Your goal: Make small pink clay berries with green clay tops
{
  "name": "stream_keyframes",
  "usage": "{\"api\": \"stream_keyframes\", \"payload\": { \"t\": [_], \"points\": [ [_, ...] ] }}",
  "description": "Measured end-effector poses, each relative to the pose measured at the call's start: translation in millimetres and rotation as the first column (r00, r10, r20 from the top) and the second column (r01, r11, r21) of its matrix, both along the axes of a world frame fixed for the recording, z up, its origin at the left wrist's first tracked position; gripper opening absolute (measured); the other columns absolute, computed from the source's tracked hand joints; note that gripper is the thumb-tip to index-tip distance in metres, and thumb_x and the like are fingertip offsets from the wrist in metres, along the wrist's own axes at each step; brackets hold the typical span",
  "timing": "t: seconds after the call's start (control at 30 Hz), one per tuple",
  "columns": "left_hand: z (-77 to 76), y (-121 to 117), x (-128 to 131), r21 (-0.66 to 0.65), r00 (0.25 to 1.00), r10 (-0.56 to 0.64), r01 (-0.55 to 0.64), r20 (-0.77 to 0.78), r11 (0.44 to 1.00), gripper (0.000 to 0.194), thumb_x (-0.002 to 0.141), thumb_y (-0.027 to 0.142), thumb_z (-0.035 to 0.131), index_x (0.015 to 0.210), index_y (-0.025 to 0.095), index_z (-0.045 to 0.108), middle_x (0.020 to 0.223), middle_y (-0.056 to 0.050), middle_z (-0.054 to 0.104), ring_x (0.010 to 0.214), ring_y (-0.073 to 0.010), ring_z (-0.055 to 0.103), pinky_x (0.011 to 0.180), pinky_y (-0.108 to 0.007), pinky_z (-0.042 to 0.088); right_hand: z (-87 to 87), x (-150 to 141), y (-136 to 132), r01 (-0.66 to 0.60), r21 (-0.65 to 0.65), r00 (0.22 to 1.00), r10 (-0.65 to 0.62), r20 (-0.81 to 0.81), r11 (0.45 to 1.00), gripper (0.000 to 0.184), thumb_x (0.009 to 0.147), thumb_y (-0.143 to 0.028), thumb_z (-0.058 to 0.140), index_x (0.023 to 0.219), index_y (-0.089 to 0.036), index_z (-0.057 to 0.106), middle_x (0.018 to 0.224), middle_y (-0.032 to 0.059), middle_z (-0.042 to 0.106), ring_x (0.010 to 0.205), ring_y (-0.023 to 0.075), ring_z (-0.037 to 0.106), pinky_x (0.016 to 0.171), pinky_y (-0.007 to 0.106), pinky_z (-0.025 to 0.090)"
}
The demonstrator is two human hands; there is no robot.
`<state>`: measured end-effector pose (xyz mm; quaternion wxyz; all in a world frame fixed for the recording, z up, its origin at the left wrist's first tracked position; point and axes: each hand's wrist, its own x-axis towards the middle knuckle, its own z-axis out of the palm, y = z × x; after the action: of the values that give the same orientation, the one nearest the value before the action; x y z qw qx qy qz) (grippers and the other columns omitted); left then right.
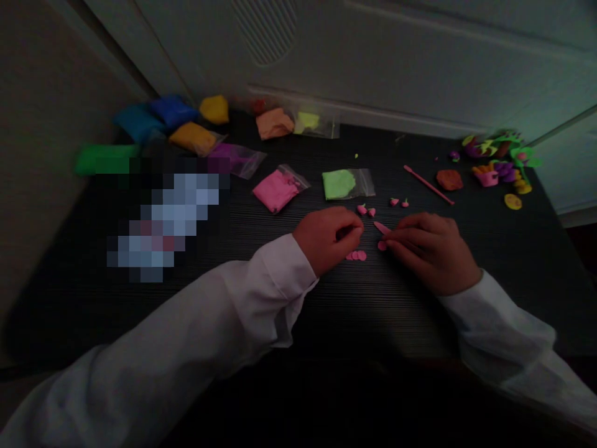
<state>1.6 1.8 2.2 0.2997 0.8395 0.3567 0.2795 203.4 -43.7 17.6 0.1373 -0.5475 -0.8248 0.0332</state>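
Note:
My left hand (326, 241) hovers over the dark table with thumb and forefinger pinched together; whatever lies between the tips is too small to make out. A short row of overlapping pink clay discs (356, 256) lies beneath it. To the right, my right hand (428, 250) is closed on a pink clay knife (381, 228), its pointed blade sticking out to the left. A single pink clay disc (382, 246) is at those fingertips; whether they touch it I cannot tell. Small pink clay buds with green tips (362, 210) sit just beyond both hands.
Beyond my hands lie a green clay packet (339, 185) and a pink clay packet (276, 190). More coloured packets crowd the back left. A long pink stick tool (429, 185), a reddish-brown clay lump (449, 180) and small clay figures (485, 175) are at right. A pale panel (396, 68) bounds the back.

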Motion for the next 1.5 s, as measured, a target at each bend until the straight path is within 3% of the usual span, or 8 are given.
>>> {"api": "stream_keyframes", "payload": {
  "t": [0.17,0.9,1.17,1.5],
  "points": [
    [1.6,0,0,-0.023,1.0,-0.012,0.011,-0.015,1.0,0.019,0.077,0.022,0.043,0.08,0.014,0.06,0.072,-0.001,0.057,0.064,-0.0084,0.048,0.061,-0.022,0.037,3.9,-3,14,-0.065,-0.071,0.997,0.068,0.035,0.995,0.017,0.074,-0.034,0.052,0.085,-0.029,0.064,0.088,-0.0006,0.06,0.081,0.0164,0.052,0.074,0.034,0.029],
    [1.5,0,0,-0.016,1.0,-0.006,0.006,-0.012,1.0,0.02,0.077,0.023,0.043,0.078,0.014,0.06,0.069,-0.001,0.056,0.063,-0.0082,0.048,0.06,-0.022,0.037,3.2,2,9,-0.056,-0.096,0.998,0.051,-0.047,0.994,0.012,0.073,-0.031,0.054,0.079,-0.025,0.062,0.093,0.0016,0.058,0.085,0.0182,0.051,0.074,0.036,0.033],
    [1.4,0,0,-0.009,1.0,-0.004,0.003,-0.025,1.0,0.02,0.076,0.023,0.044,0.078,0.013,0.061,0.07,-0.002,0.057,0.064,-0.0087,0.048,0.061,-0.022,0.037,6.6,-15,2,-0.107,-0.205,0.992,0.089,-0.095,0.973,0.012,0.073,-0.027,0.053,0.081,-0.025,0.061,0.096,0.0012,0.057,0.09,0.0187,0.05,0.077,0.037,0.034],
    [0.2,0,0,0.004,1.0,-0.006,0.006,-0.01,1.0,0.019,0.076,0.022,0.044,0.078,0.013,0.061,0.068,-0.001,0.056,0.063,-0.0083,0.048,0.06,-0.021,0.037,5.7,-23,0,-0.055,-0.211,0.997,0.042,-0.064,0.976,0.013,0.074,-0.03,0.051,0.081,-0.025,0.061,0.095,-0.0003,0.057,0.088,0.018,0.049,0.079,0.037,0.034]
  ]
}}
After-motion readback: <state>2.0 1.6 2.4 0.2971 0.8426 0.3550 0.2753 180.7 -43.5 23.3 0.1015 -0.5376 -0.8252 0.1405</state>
